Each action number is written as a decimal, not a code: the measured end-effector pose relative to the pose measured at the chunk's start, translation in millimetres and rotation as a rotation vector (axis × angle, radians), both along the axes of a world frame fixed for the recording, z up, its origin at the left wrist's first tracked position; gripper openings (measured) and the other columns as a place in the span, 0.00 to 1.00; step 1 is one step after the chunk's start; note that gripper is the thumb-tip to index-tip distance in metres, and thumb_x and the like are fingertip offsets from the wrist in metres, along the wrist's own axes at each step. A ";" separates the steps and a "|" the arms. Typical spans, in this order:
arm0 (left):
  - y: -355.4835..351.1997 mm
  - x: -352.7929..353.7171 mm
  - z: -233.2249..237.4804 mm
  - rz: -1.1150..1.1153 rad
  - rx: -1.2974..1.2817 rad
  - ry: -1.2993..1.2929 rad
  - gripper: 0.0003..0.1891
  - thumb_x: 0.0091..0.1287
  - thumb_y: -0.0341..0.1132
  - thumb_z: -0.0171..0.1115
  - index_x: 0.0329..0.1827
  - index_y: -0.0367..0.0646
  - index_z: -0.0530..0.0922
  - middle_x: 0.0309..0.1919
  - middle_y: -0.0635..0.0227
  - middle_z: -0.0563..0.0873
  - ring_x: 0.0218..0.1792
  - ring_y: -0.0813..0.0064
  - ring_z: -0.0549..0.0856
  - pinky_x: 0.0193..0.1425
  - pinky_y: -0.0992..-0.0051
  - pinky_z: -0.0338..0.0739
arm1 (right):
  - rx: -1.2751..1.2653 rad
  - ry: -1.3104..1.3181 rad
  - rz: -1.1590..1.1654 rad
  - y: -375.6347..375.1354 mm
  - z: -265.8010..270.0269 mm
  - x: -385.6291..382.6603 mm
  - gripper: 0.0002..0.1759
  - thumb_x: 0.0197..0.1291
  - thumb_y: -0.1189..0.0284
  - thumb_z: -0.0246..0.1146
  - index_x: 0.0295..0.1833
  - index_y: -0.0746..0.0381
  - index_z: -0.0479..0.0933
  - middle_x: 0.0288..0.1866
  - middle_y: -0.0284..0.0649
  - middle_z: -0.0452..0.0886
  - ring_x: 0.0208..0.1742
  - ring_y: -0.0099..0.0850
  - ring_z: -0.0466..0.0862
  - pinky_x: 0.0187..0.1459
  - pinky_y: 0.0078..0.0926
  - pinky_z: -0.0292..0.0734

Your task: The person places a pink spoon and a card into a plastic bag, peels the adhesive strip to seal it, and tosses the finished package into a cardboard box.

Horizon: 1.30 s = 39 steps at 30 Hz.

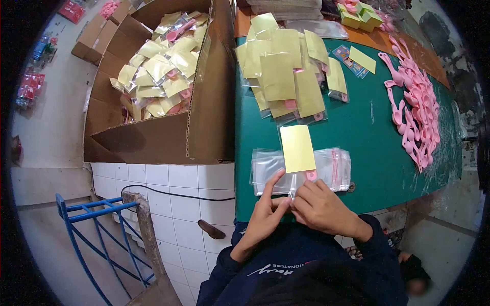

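Observation:
A clear plastic bag holding a yellow card (298, 148) and a small pink plastic piece (311, 175) lies over a stack of clear bags (264, 166) at the table's front edge. My left hand (266, 208) pinches the near end of this bag between thumb and fingers, its index finger stretched up along the side. Closed on the same end, my right hand (322, 206) has its fingers curled and their tips partly hidden. Beyond my hands lies a pile of packed bags (278, 76) with yellow cards and pink pieces inside.
Pink spoons (418, 112) are heaped at the right of the green table (357, 127). A loose yellow card (362, 59) overlaps a printed card (347, 60). Left of the table stands a cardboard box (153, 143) of packed bags. A blue metal frame (102, 209) stands at lower left.

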State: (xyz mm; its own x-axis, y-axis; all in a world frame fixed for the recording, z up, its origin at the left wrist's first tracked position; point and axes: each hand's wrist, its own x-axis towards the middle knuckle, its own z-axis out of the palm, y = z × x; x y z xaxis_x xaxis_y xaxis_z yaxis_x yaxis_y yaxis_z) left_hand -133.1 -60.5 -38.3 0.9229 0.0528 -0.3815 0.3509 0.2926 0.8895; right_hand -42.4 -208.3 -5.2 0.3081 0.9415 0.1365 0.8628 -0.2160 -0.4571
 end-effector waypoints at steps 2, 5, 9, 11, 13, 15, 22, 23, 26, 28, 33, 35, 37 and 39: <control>-0.9 3.2 4.0 0.032 0.027 -0.002 0.33 0.67 0.24 0.52 0.73 0.45 0.47 0.38 0.62 0.82 0.38 0.81 0.82 0.44 0.80 0.76 | 0.025 -0.091 0.051 -0.2 -6.5 -2.0 0.12 0.43 0.71 0.64 0.33 0.65 0.73 0.33 0.41 0.70 0.38 0.36 0.72 0.40 0.33 0.68; -3.6 2.9 5.3 0.082 0.046 -0.006 0.34 0.66 0.22 0.53 0.72 0.46 0.47 0.42 0.61 0.80 0.36 0.81 0.82 0.41 0.80 0.77 | 0.086 -0.040 0.113 -2.6 -6.8 3.4 0.12 0.44 0.72 0.66 0.33 0.63 0.72 0.33 0.39 0.69 0.37 0.35 0.72 0.39 0.32 0.68; -5.4 3.2 4.3 0.107 -0.022 0.012 0.33 0.67 0.23 0.52 0.71 0.44 0.47 0.38 0.56 0.84 0.39 0.76 0.84 0.44 0.78 0.78 | 0.189 0.422 0.285 -15.1 9.8 23.7 0.10 0.47 0.73 0.67 0.34 0.61 0.72 0.32 0.38 0.71 0.36 0.33 0.73 0.39 0.31 0.68; -4.5 3.5 5.3 0.118 -0.078 -0.002 0.29 0.67 0.24 0.51 0.70 0.41 0.50 0.38 0.54 0.85 0.40 0.73 0.85 0.45 0.77 0.78 | 0.080 0.673 0.298 -44.8 23.8 60.5 0.09 0.49 0.74 0.65 0.36 0.62 0.73 0.34 0.41 0.72 0.40 0.37 0.74 0.44 0.35 0.70; -3.3 -1.4 0.7 0.104 -0.117 -0.037 0.24 0.68 0.24 0.49 0.67 0.39 0.57 0.39 0.55 0.85 0.41 0.71 0.85 0.46 0.77 0.78 | 0.268 0.535 0.148 -92.1 33.6 122.0 0.11 0.49 0.71 0.67 0.34 0.61 0.72 0.31 0.35 0.73 0.33 0.32 0.75 0.39 0.30 0.70; 1.6 -1.8 -1.2 0.019 -0.029 0.000 0.17 0.69 0.25 0.48 0.61 0.36 0.66 0.40 0.56 0.85 0.41 0.72 0.85 0.47 0.77 0.78 | 0.338 0.714 -0.560 -180.3 18.5 192.5 0.11 0.53 0.69 0.63 0.38 0.63 0.73 0.35 0.36 0.75 0.37 0.29 0.75 0.40 0.26 0.69; 1.6 -5.0 0.0 -0.011 -0.034 0.011 0.12 0.71 0.26 0.46 0.49 0.30 0.76 0.42 0.57 0.84 0.44 0.72 0.84 0.50 0.77 0.77 | 0.213 -0.232 -0.977 -179.5 12.9 168.4 0.18 0.58 0.77 0.54 0.55 0.67 0.67 0.43 0.47 0.73 0.47 0.39 0.74 0.51 0.33 0.69; 0.9 -3.1 1.7 -0.012 -0.036 0.002 0.12 0.71 0.25 0.46 0.49 0.29 0.76 0.42 0.57 0.83 0.44 0.72 0.83 0.50 0.77 0.77 | 0.127 -0.042 -1.024 -124.2 27.5 119.1 0.20 0.51 0.76 0.60 0.52 0.64 0.68 0.42 0.46 0.71 0.49 0.39 0.73 0.52 0.35 0.68; 0.9 -3.0 13.8 -0.027 -0.051 -0.008 0.12 0.71 0.25 0.45 0.50 0.28 0.75 0.43 0.57 0.83 0.46 0.71 0.83 0.51 0.76 0.76 | 0.166 0.117 -0.362 -56.3 -1.1 29.9 0.30 0.39 0.73 0.71 0.52 0.57 0.68 0.49 0.49 0.69 0.47 0.44 0.74 0.46 0.36 0.75; 2.2 -3.9 21.8 -0.058 -0.089 -0.015 0.12 0.71 0.24 0.45 0.52 0.28 0.74 0.43 0.56 0.83 0.47 0.70 0.83 0.52 0.76 0.76 | 0.251 0.118 -0.335 -35.4 -25.4 0.0 0.26 0.40 0.74 0.70 0.49 0.56 0.72 0.48 0.47 0.70 0.44 0.39 0.77 0.42 0.34 0.76; 13.0 -16.2 19.2 -0.128 0.016 -0.069 0.12 0.68 0.24 0.50 0.53 0.34 0.74 0.45 0.58 0.82 0.46 0.72 0.83 0.51 0.75 0.76 | 0.253 0.279 -0.289 -50.3 -21.9 9.8 0.14 0.43 0.80 0.67 0.39 0.59 0.78 0.45 0.44 0.70 0.40 0.35 0.79 0.42 0.30 0.78; 10.2 -14.9 18.3 -0.130 0.199 -0.110 0.12 0.65 0.25 0.54 0.51 0.37 0.74 0.44 0.60 0.82 0.45 0.71 0.83 0.49 0.75 0.77 | 0.238 0.401 -0.260 -55.4 -14.8 10.1 0.14 0.43 0.82 0.67 0.38 0.60 0.78 0.44 0.43 0.70 0.42 0.33 0.79 0.45 0.28 0.79; 2.5 -6.0 21.4 -0.154 0.417 -0.217 0.12 0.62 0.25 0.59 0.49 0.40 0.75 0.43 0.62 0.82 0.42 0.69 0.84 0.46 0.73 0.78 | 0.263 0.478 -0.288 -54.4 -13.0 5.0 0.12 0.44 0.82 0.67 0.38 0.61 0.78 0.44 0.42 0.70 0.43 0.33 0.78 0.45 0.26 0.78; 5.3 -3.4 17.1 -0.248 0.618 -0.273 0.11 0.60 0.26 0.61 0.45 0.41 0.76 0.41 0.63 0.81 0.40 0.65 0.83 0.44 0.72 0.78 | 0.244 0.527 -0.328 -55.3 -8.5 2.5 0.11 0.45 0.81 0.68 0.37 0.62 0.78 0.44 0.41 0.70 0.44 0.32 0.78 0.44 0.25 0.78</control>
State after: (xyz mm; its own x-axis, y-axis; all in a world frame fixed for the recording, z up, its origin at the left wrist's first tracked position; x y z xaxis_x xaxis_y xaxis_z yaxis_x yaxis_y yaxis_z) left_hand -136.5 -55.1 -21.2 0.9939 -0.0388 -0.1032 0.0830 -0.3519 0.9323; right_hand -39.9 -263.6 -13.7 0.6569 0.7490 0.0861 0.4176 -0.2664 -0.8687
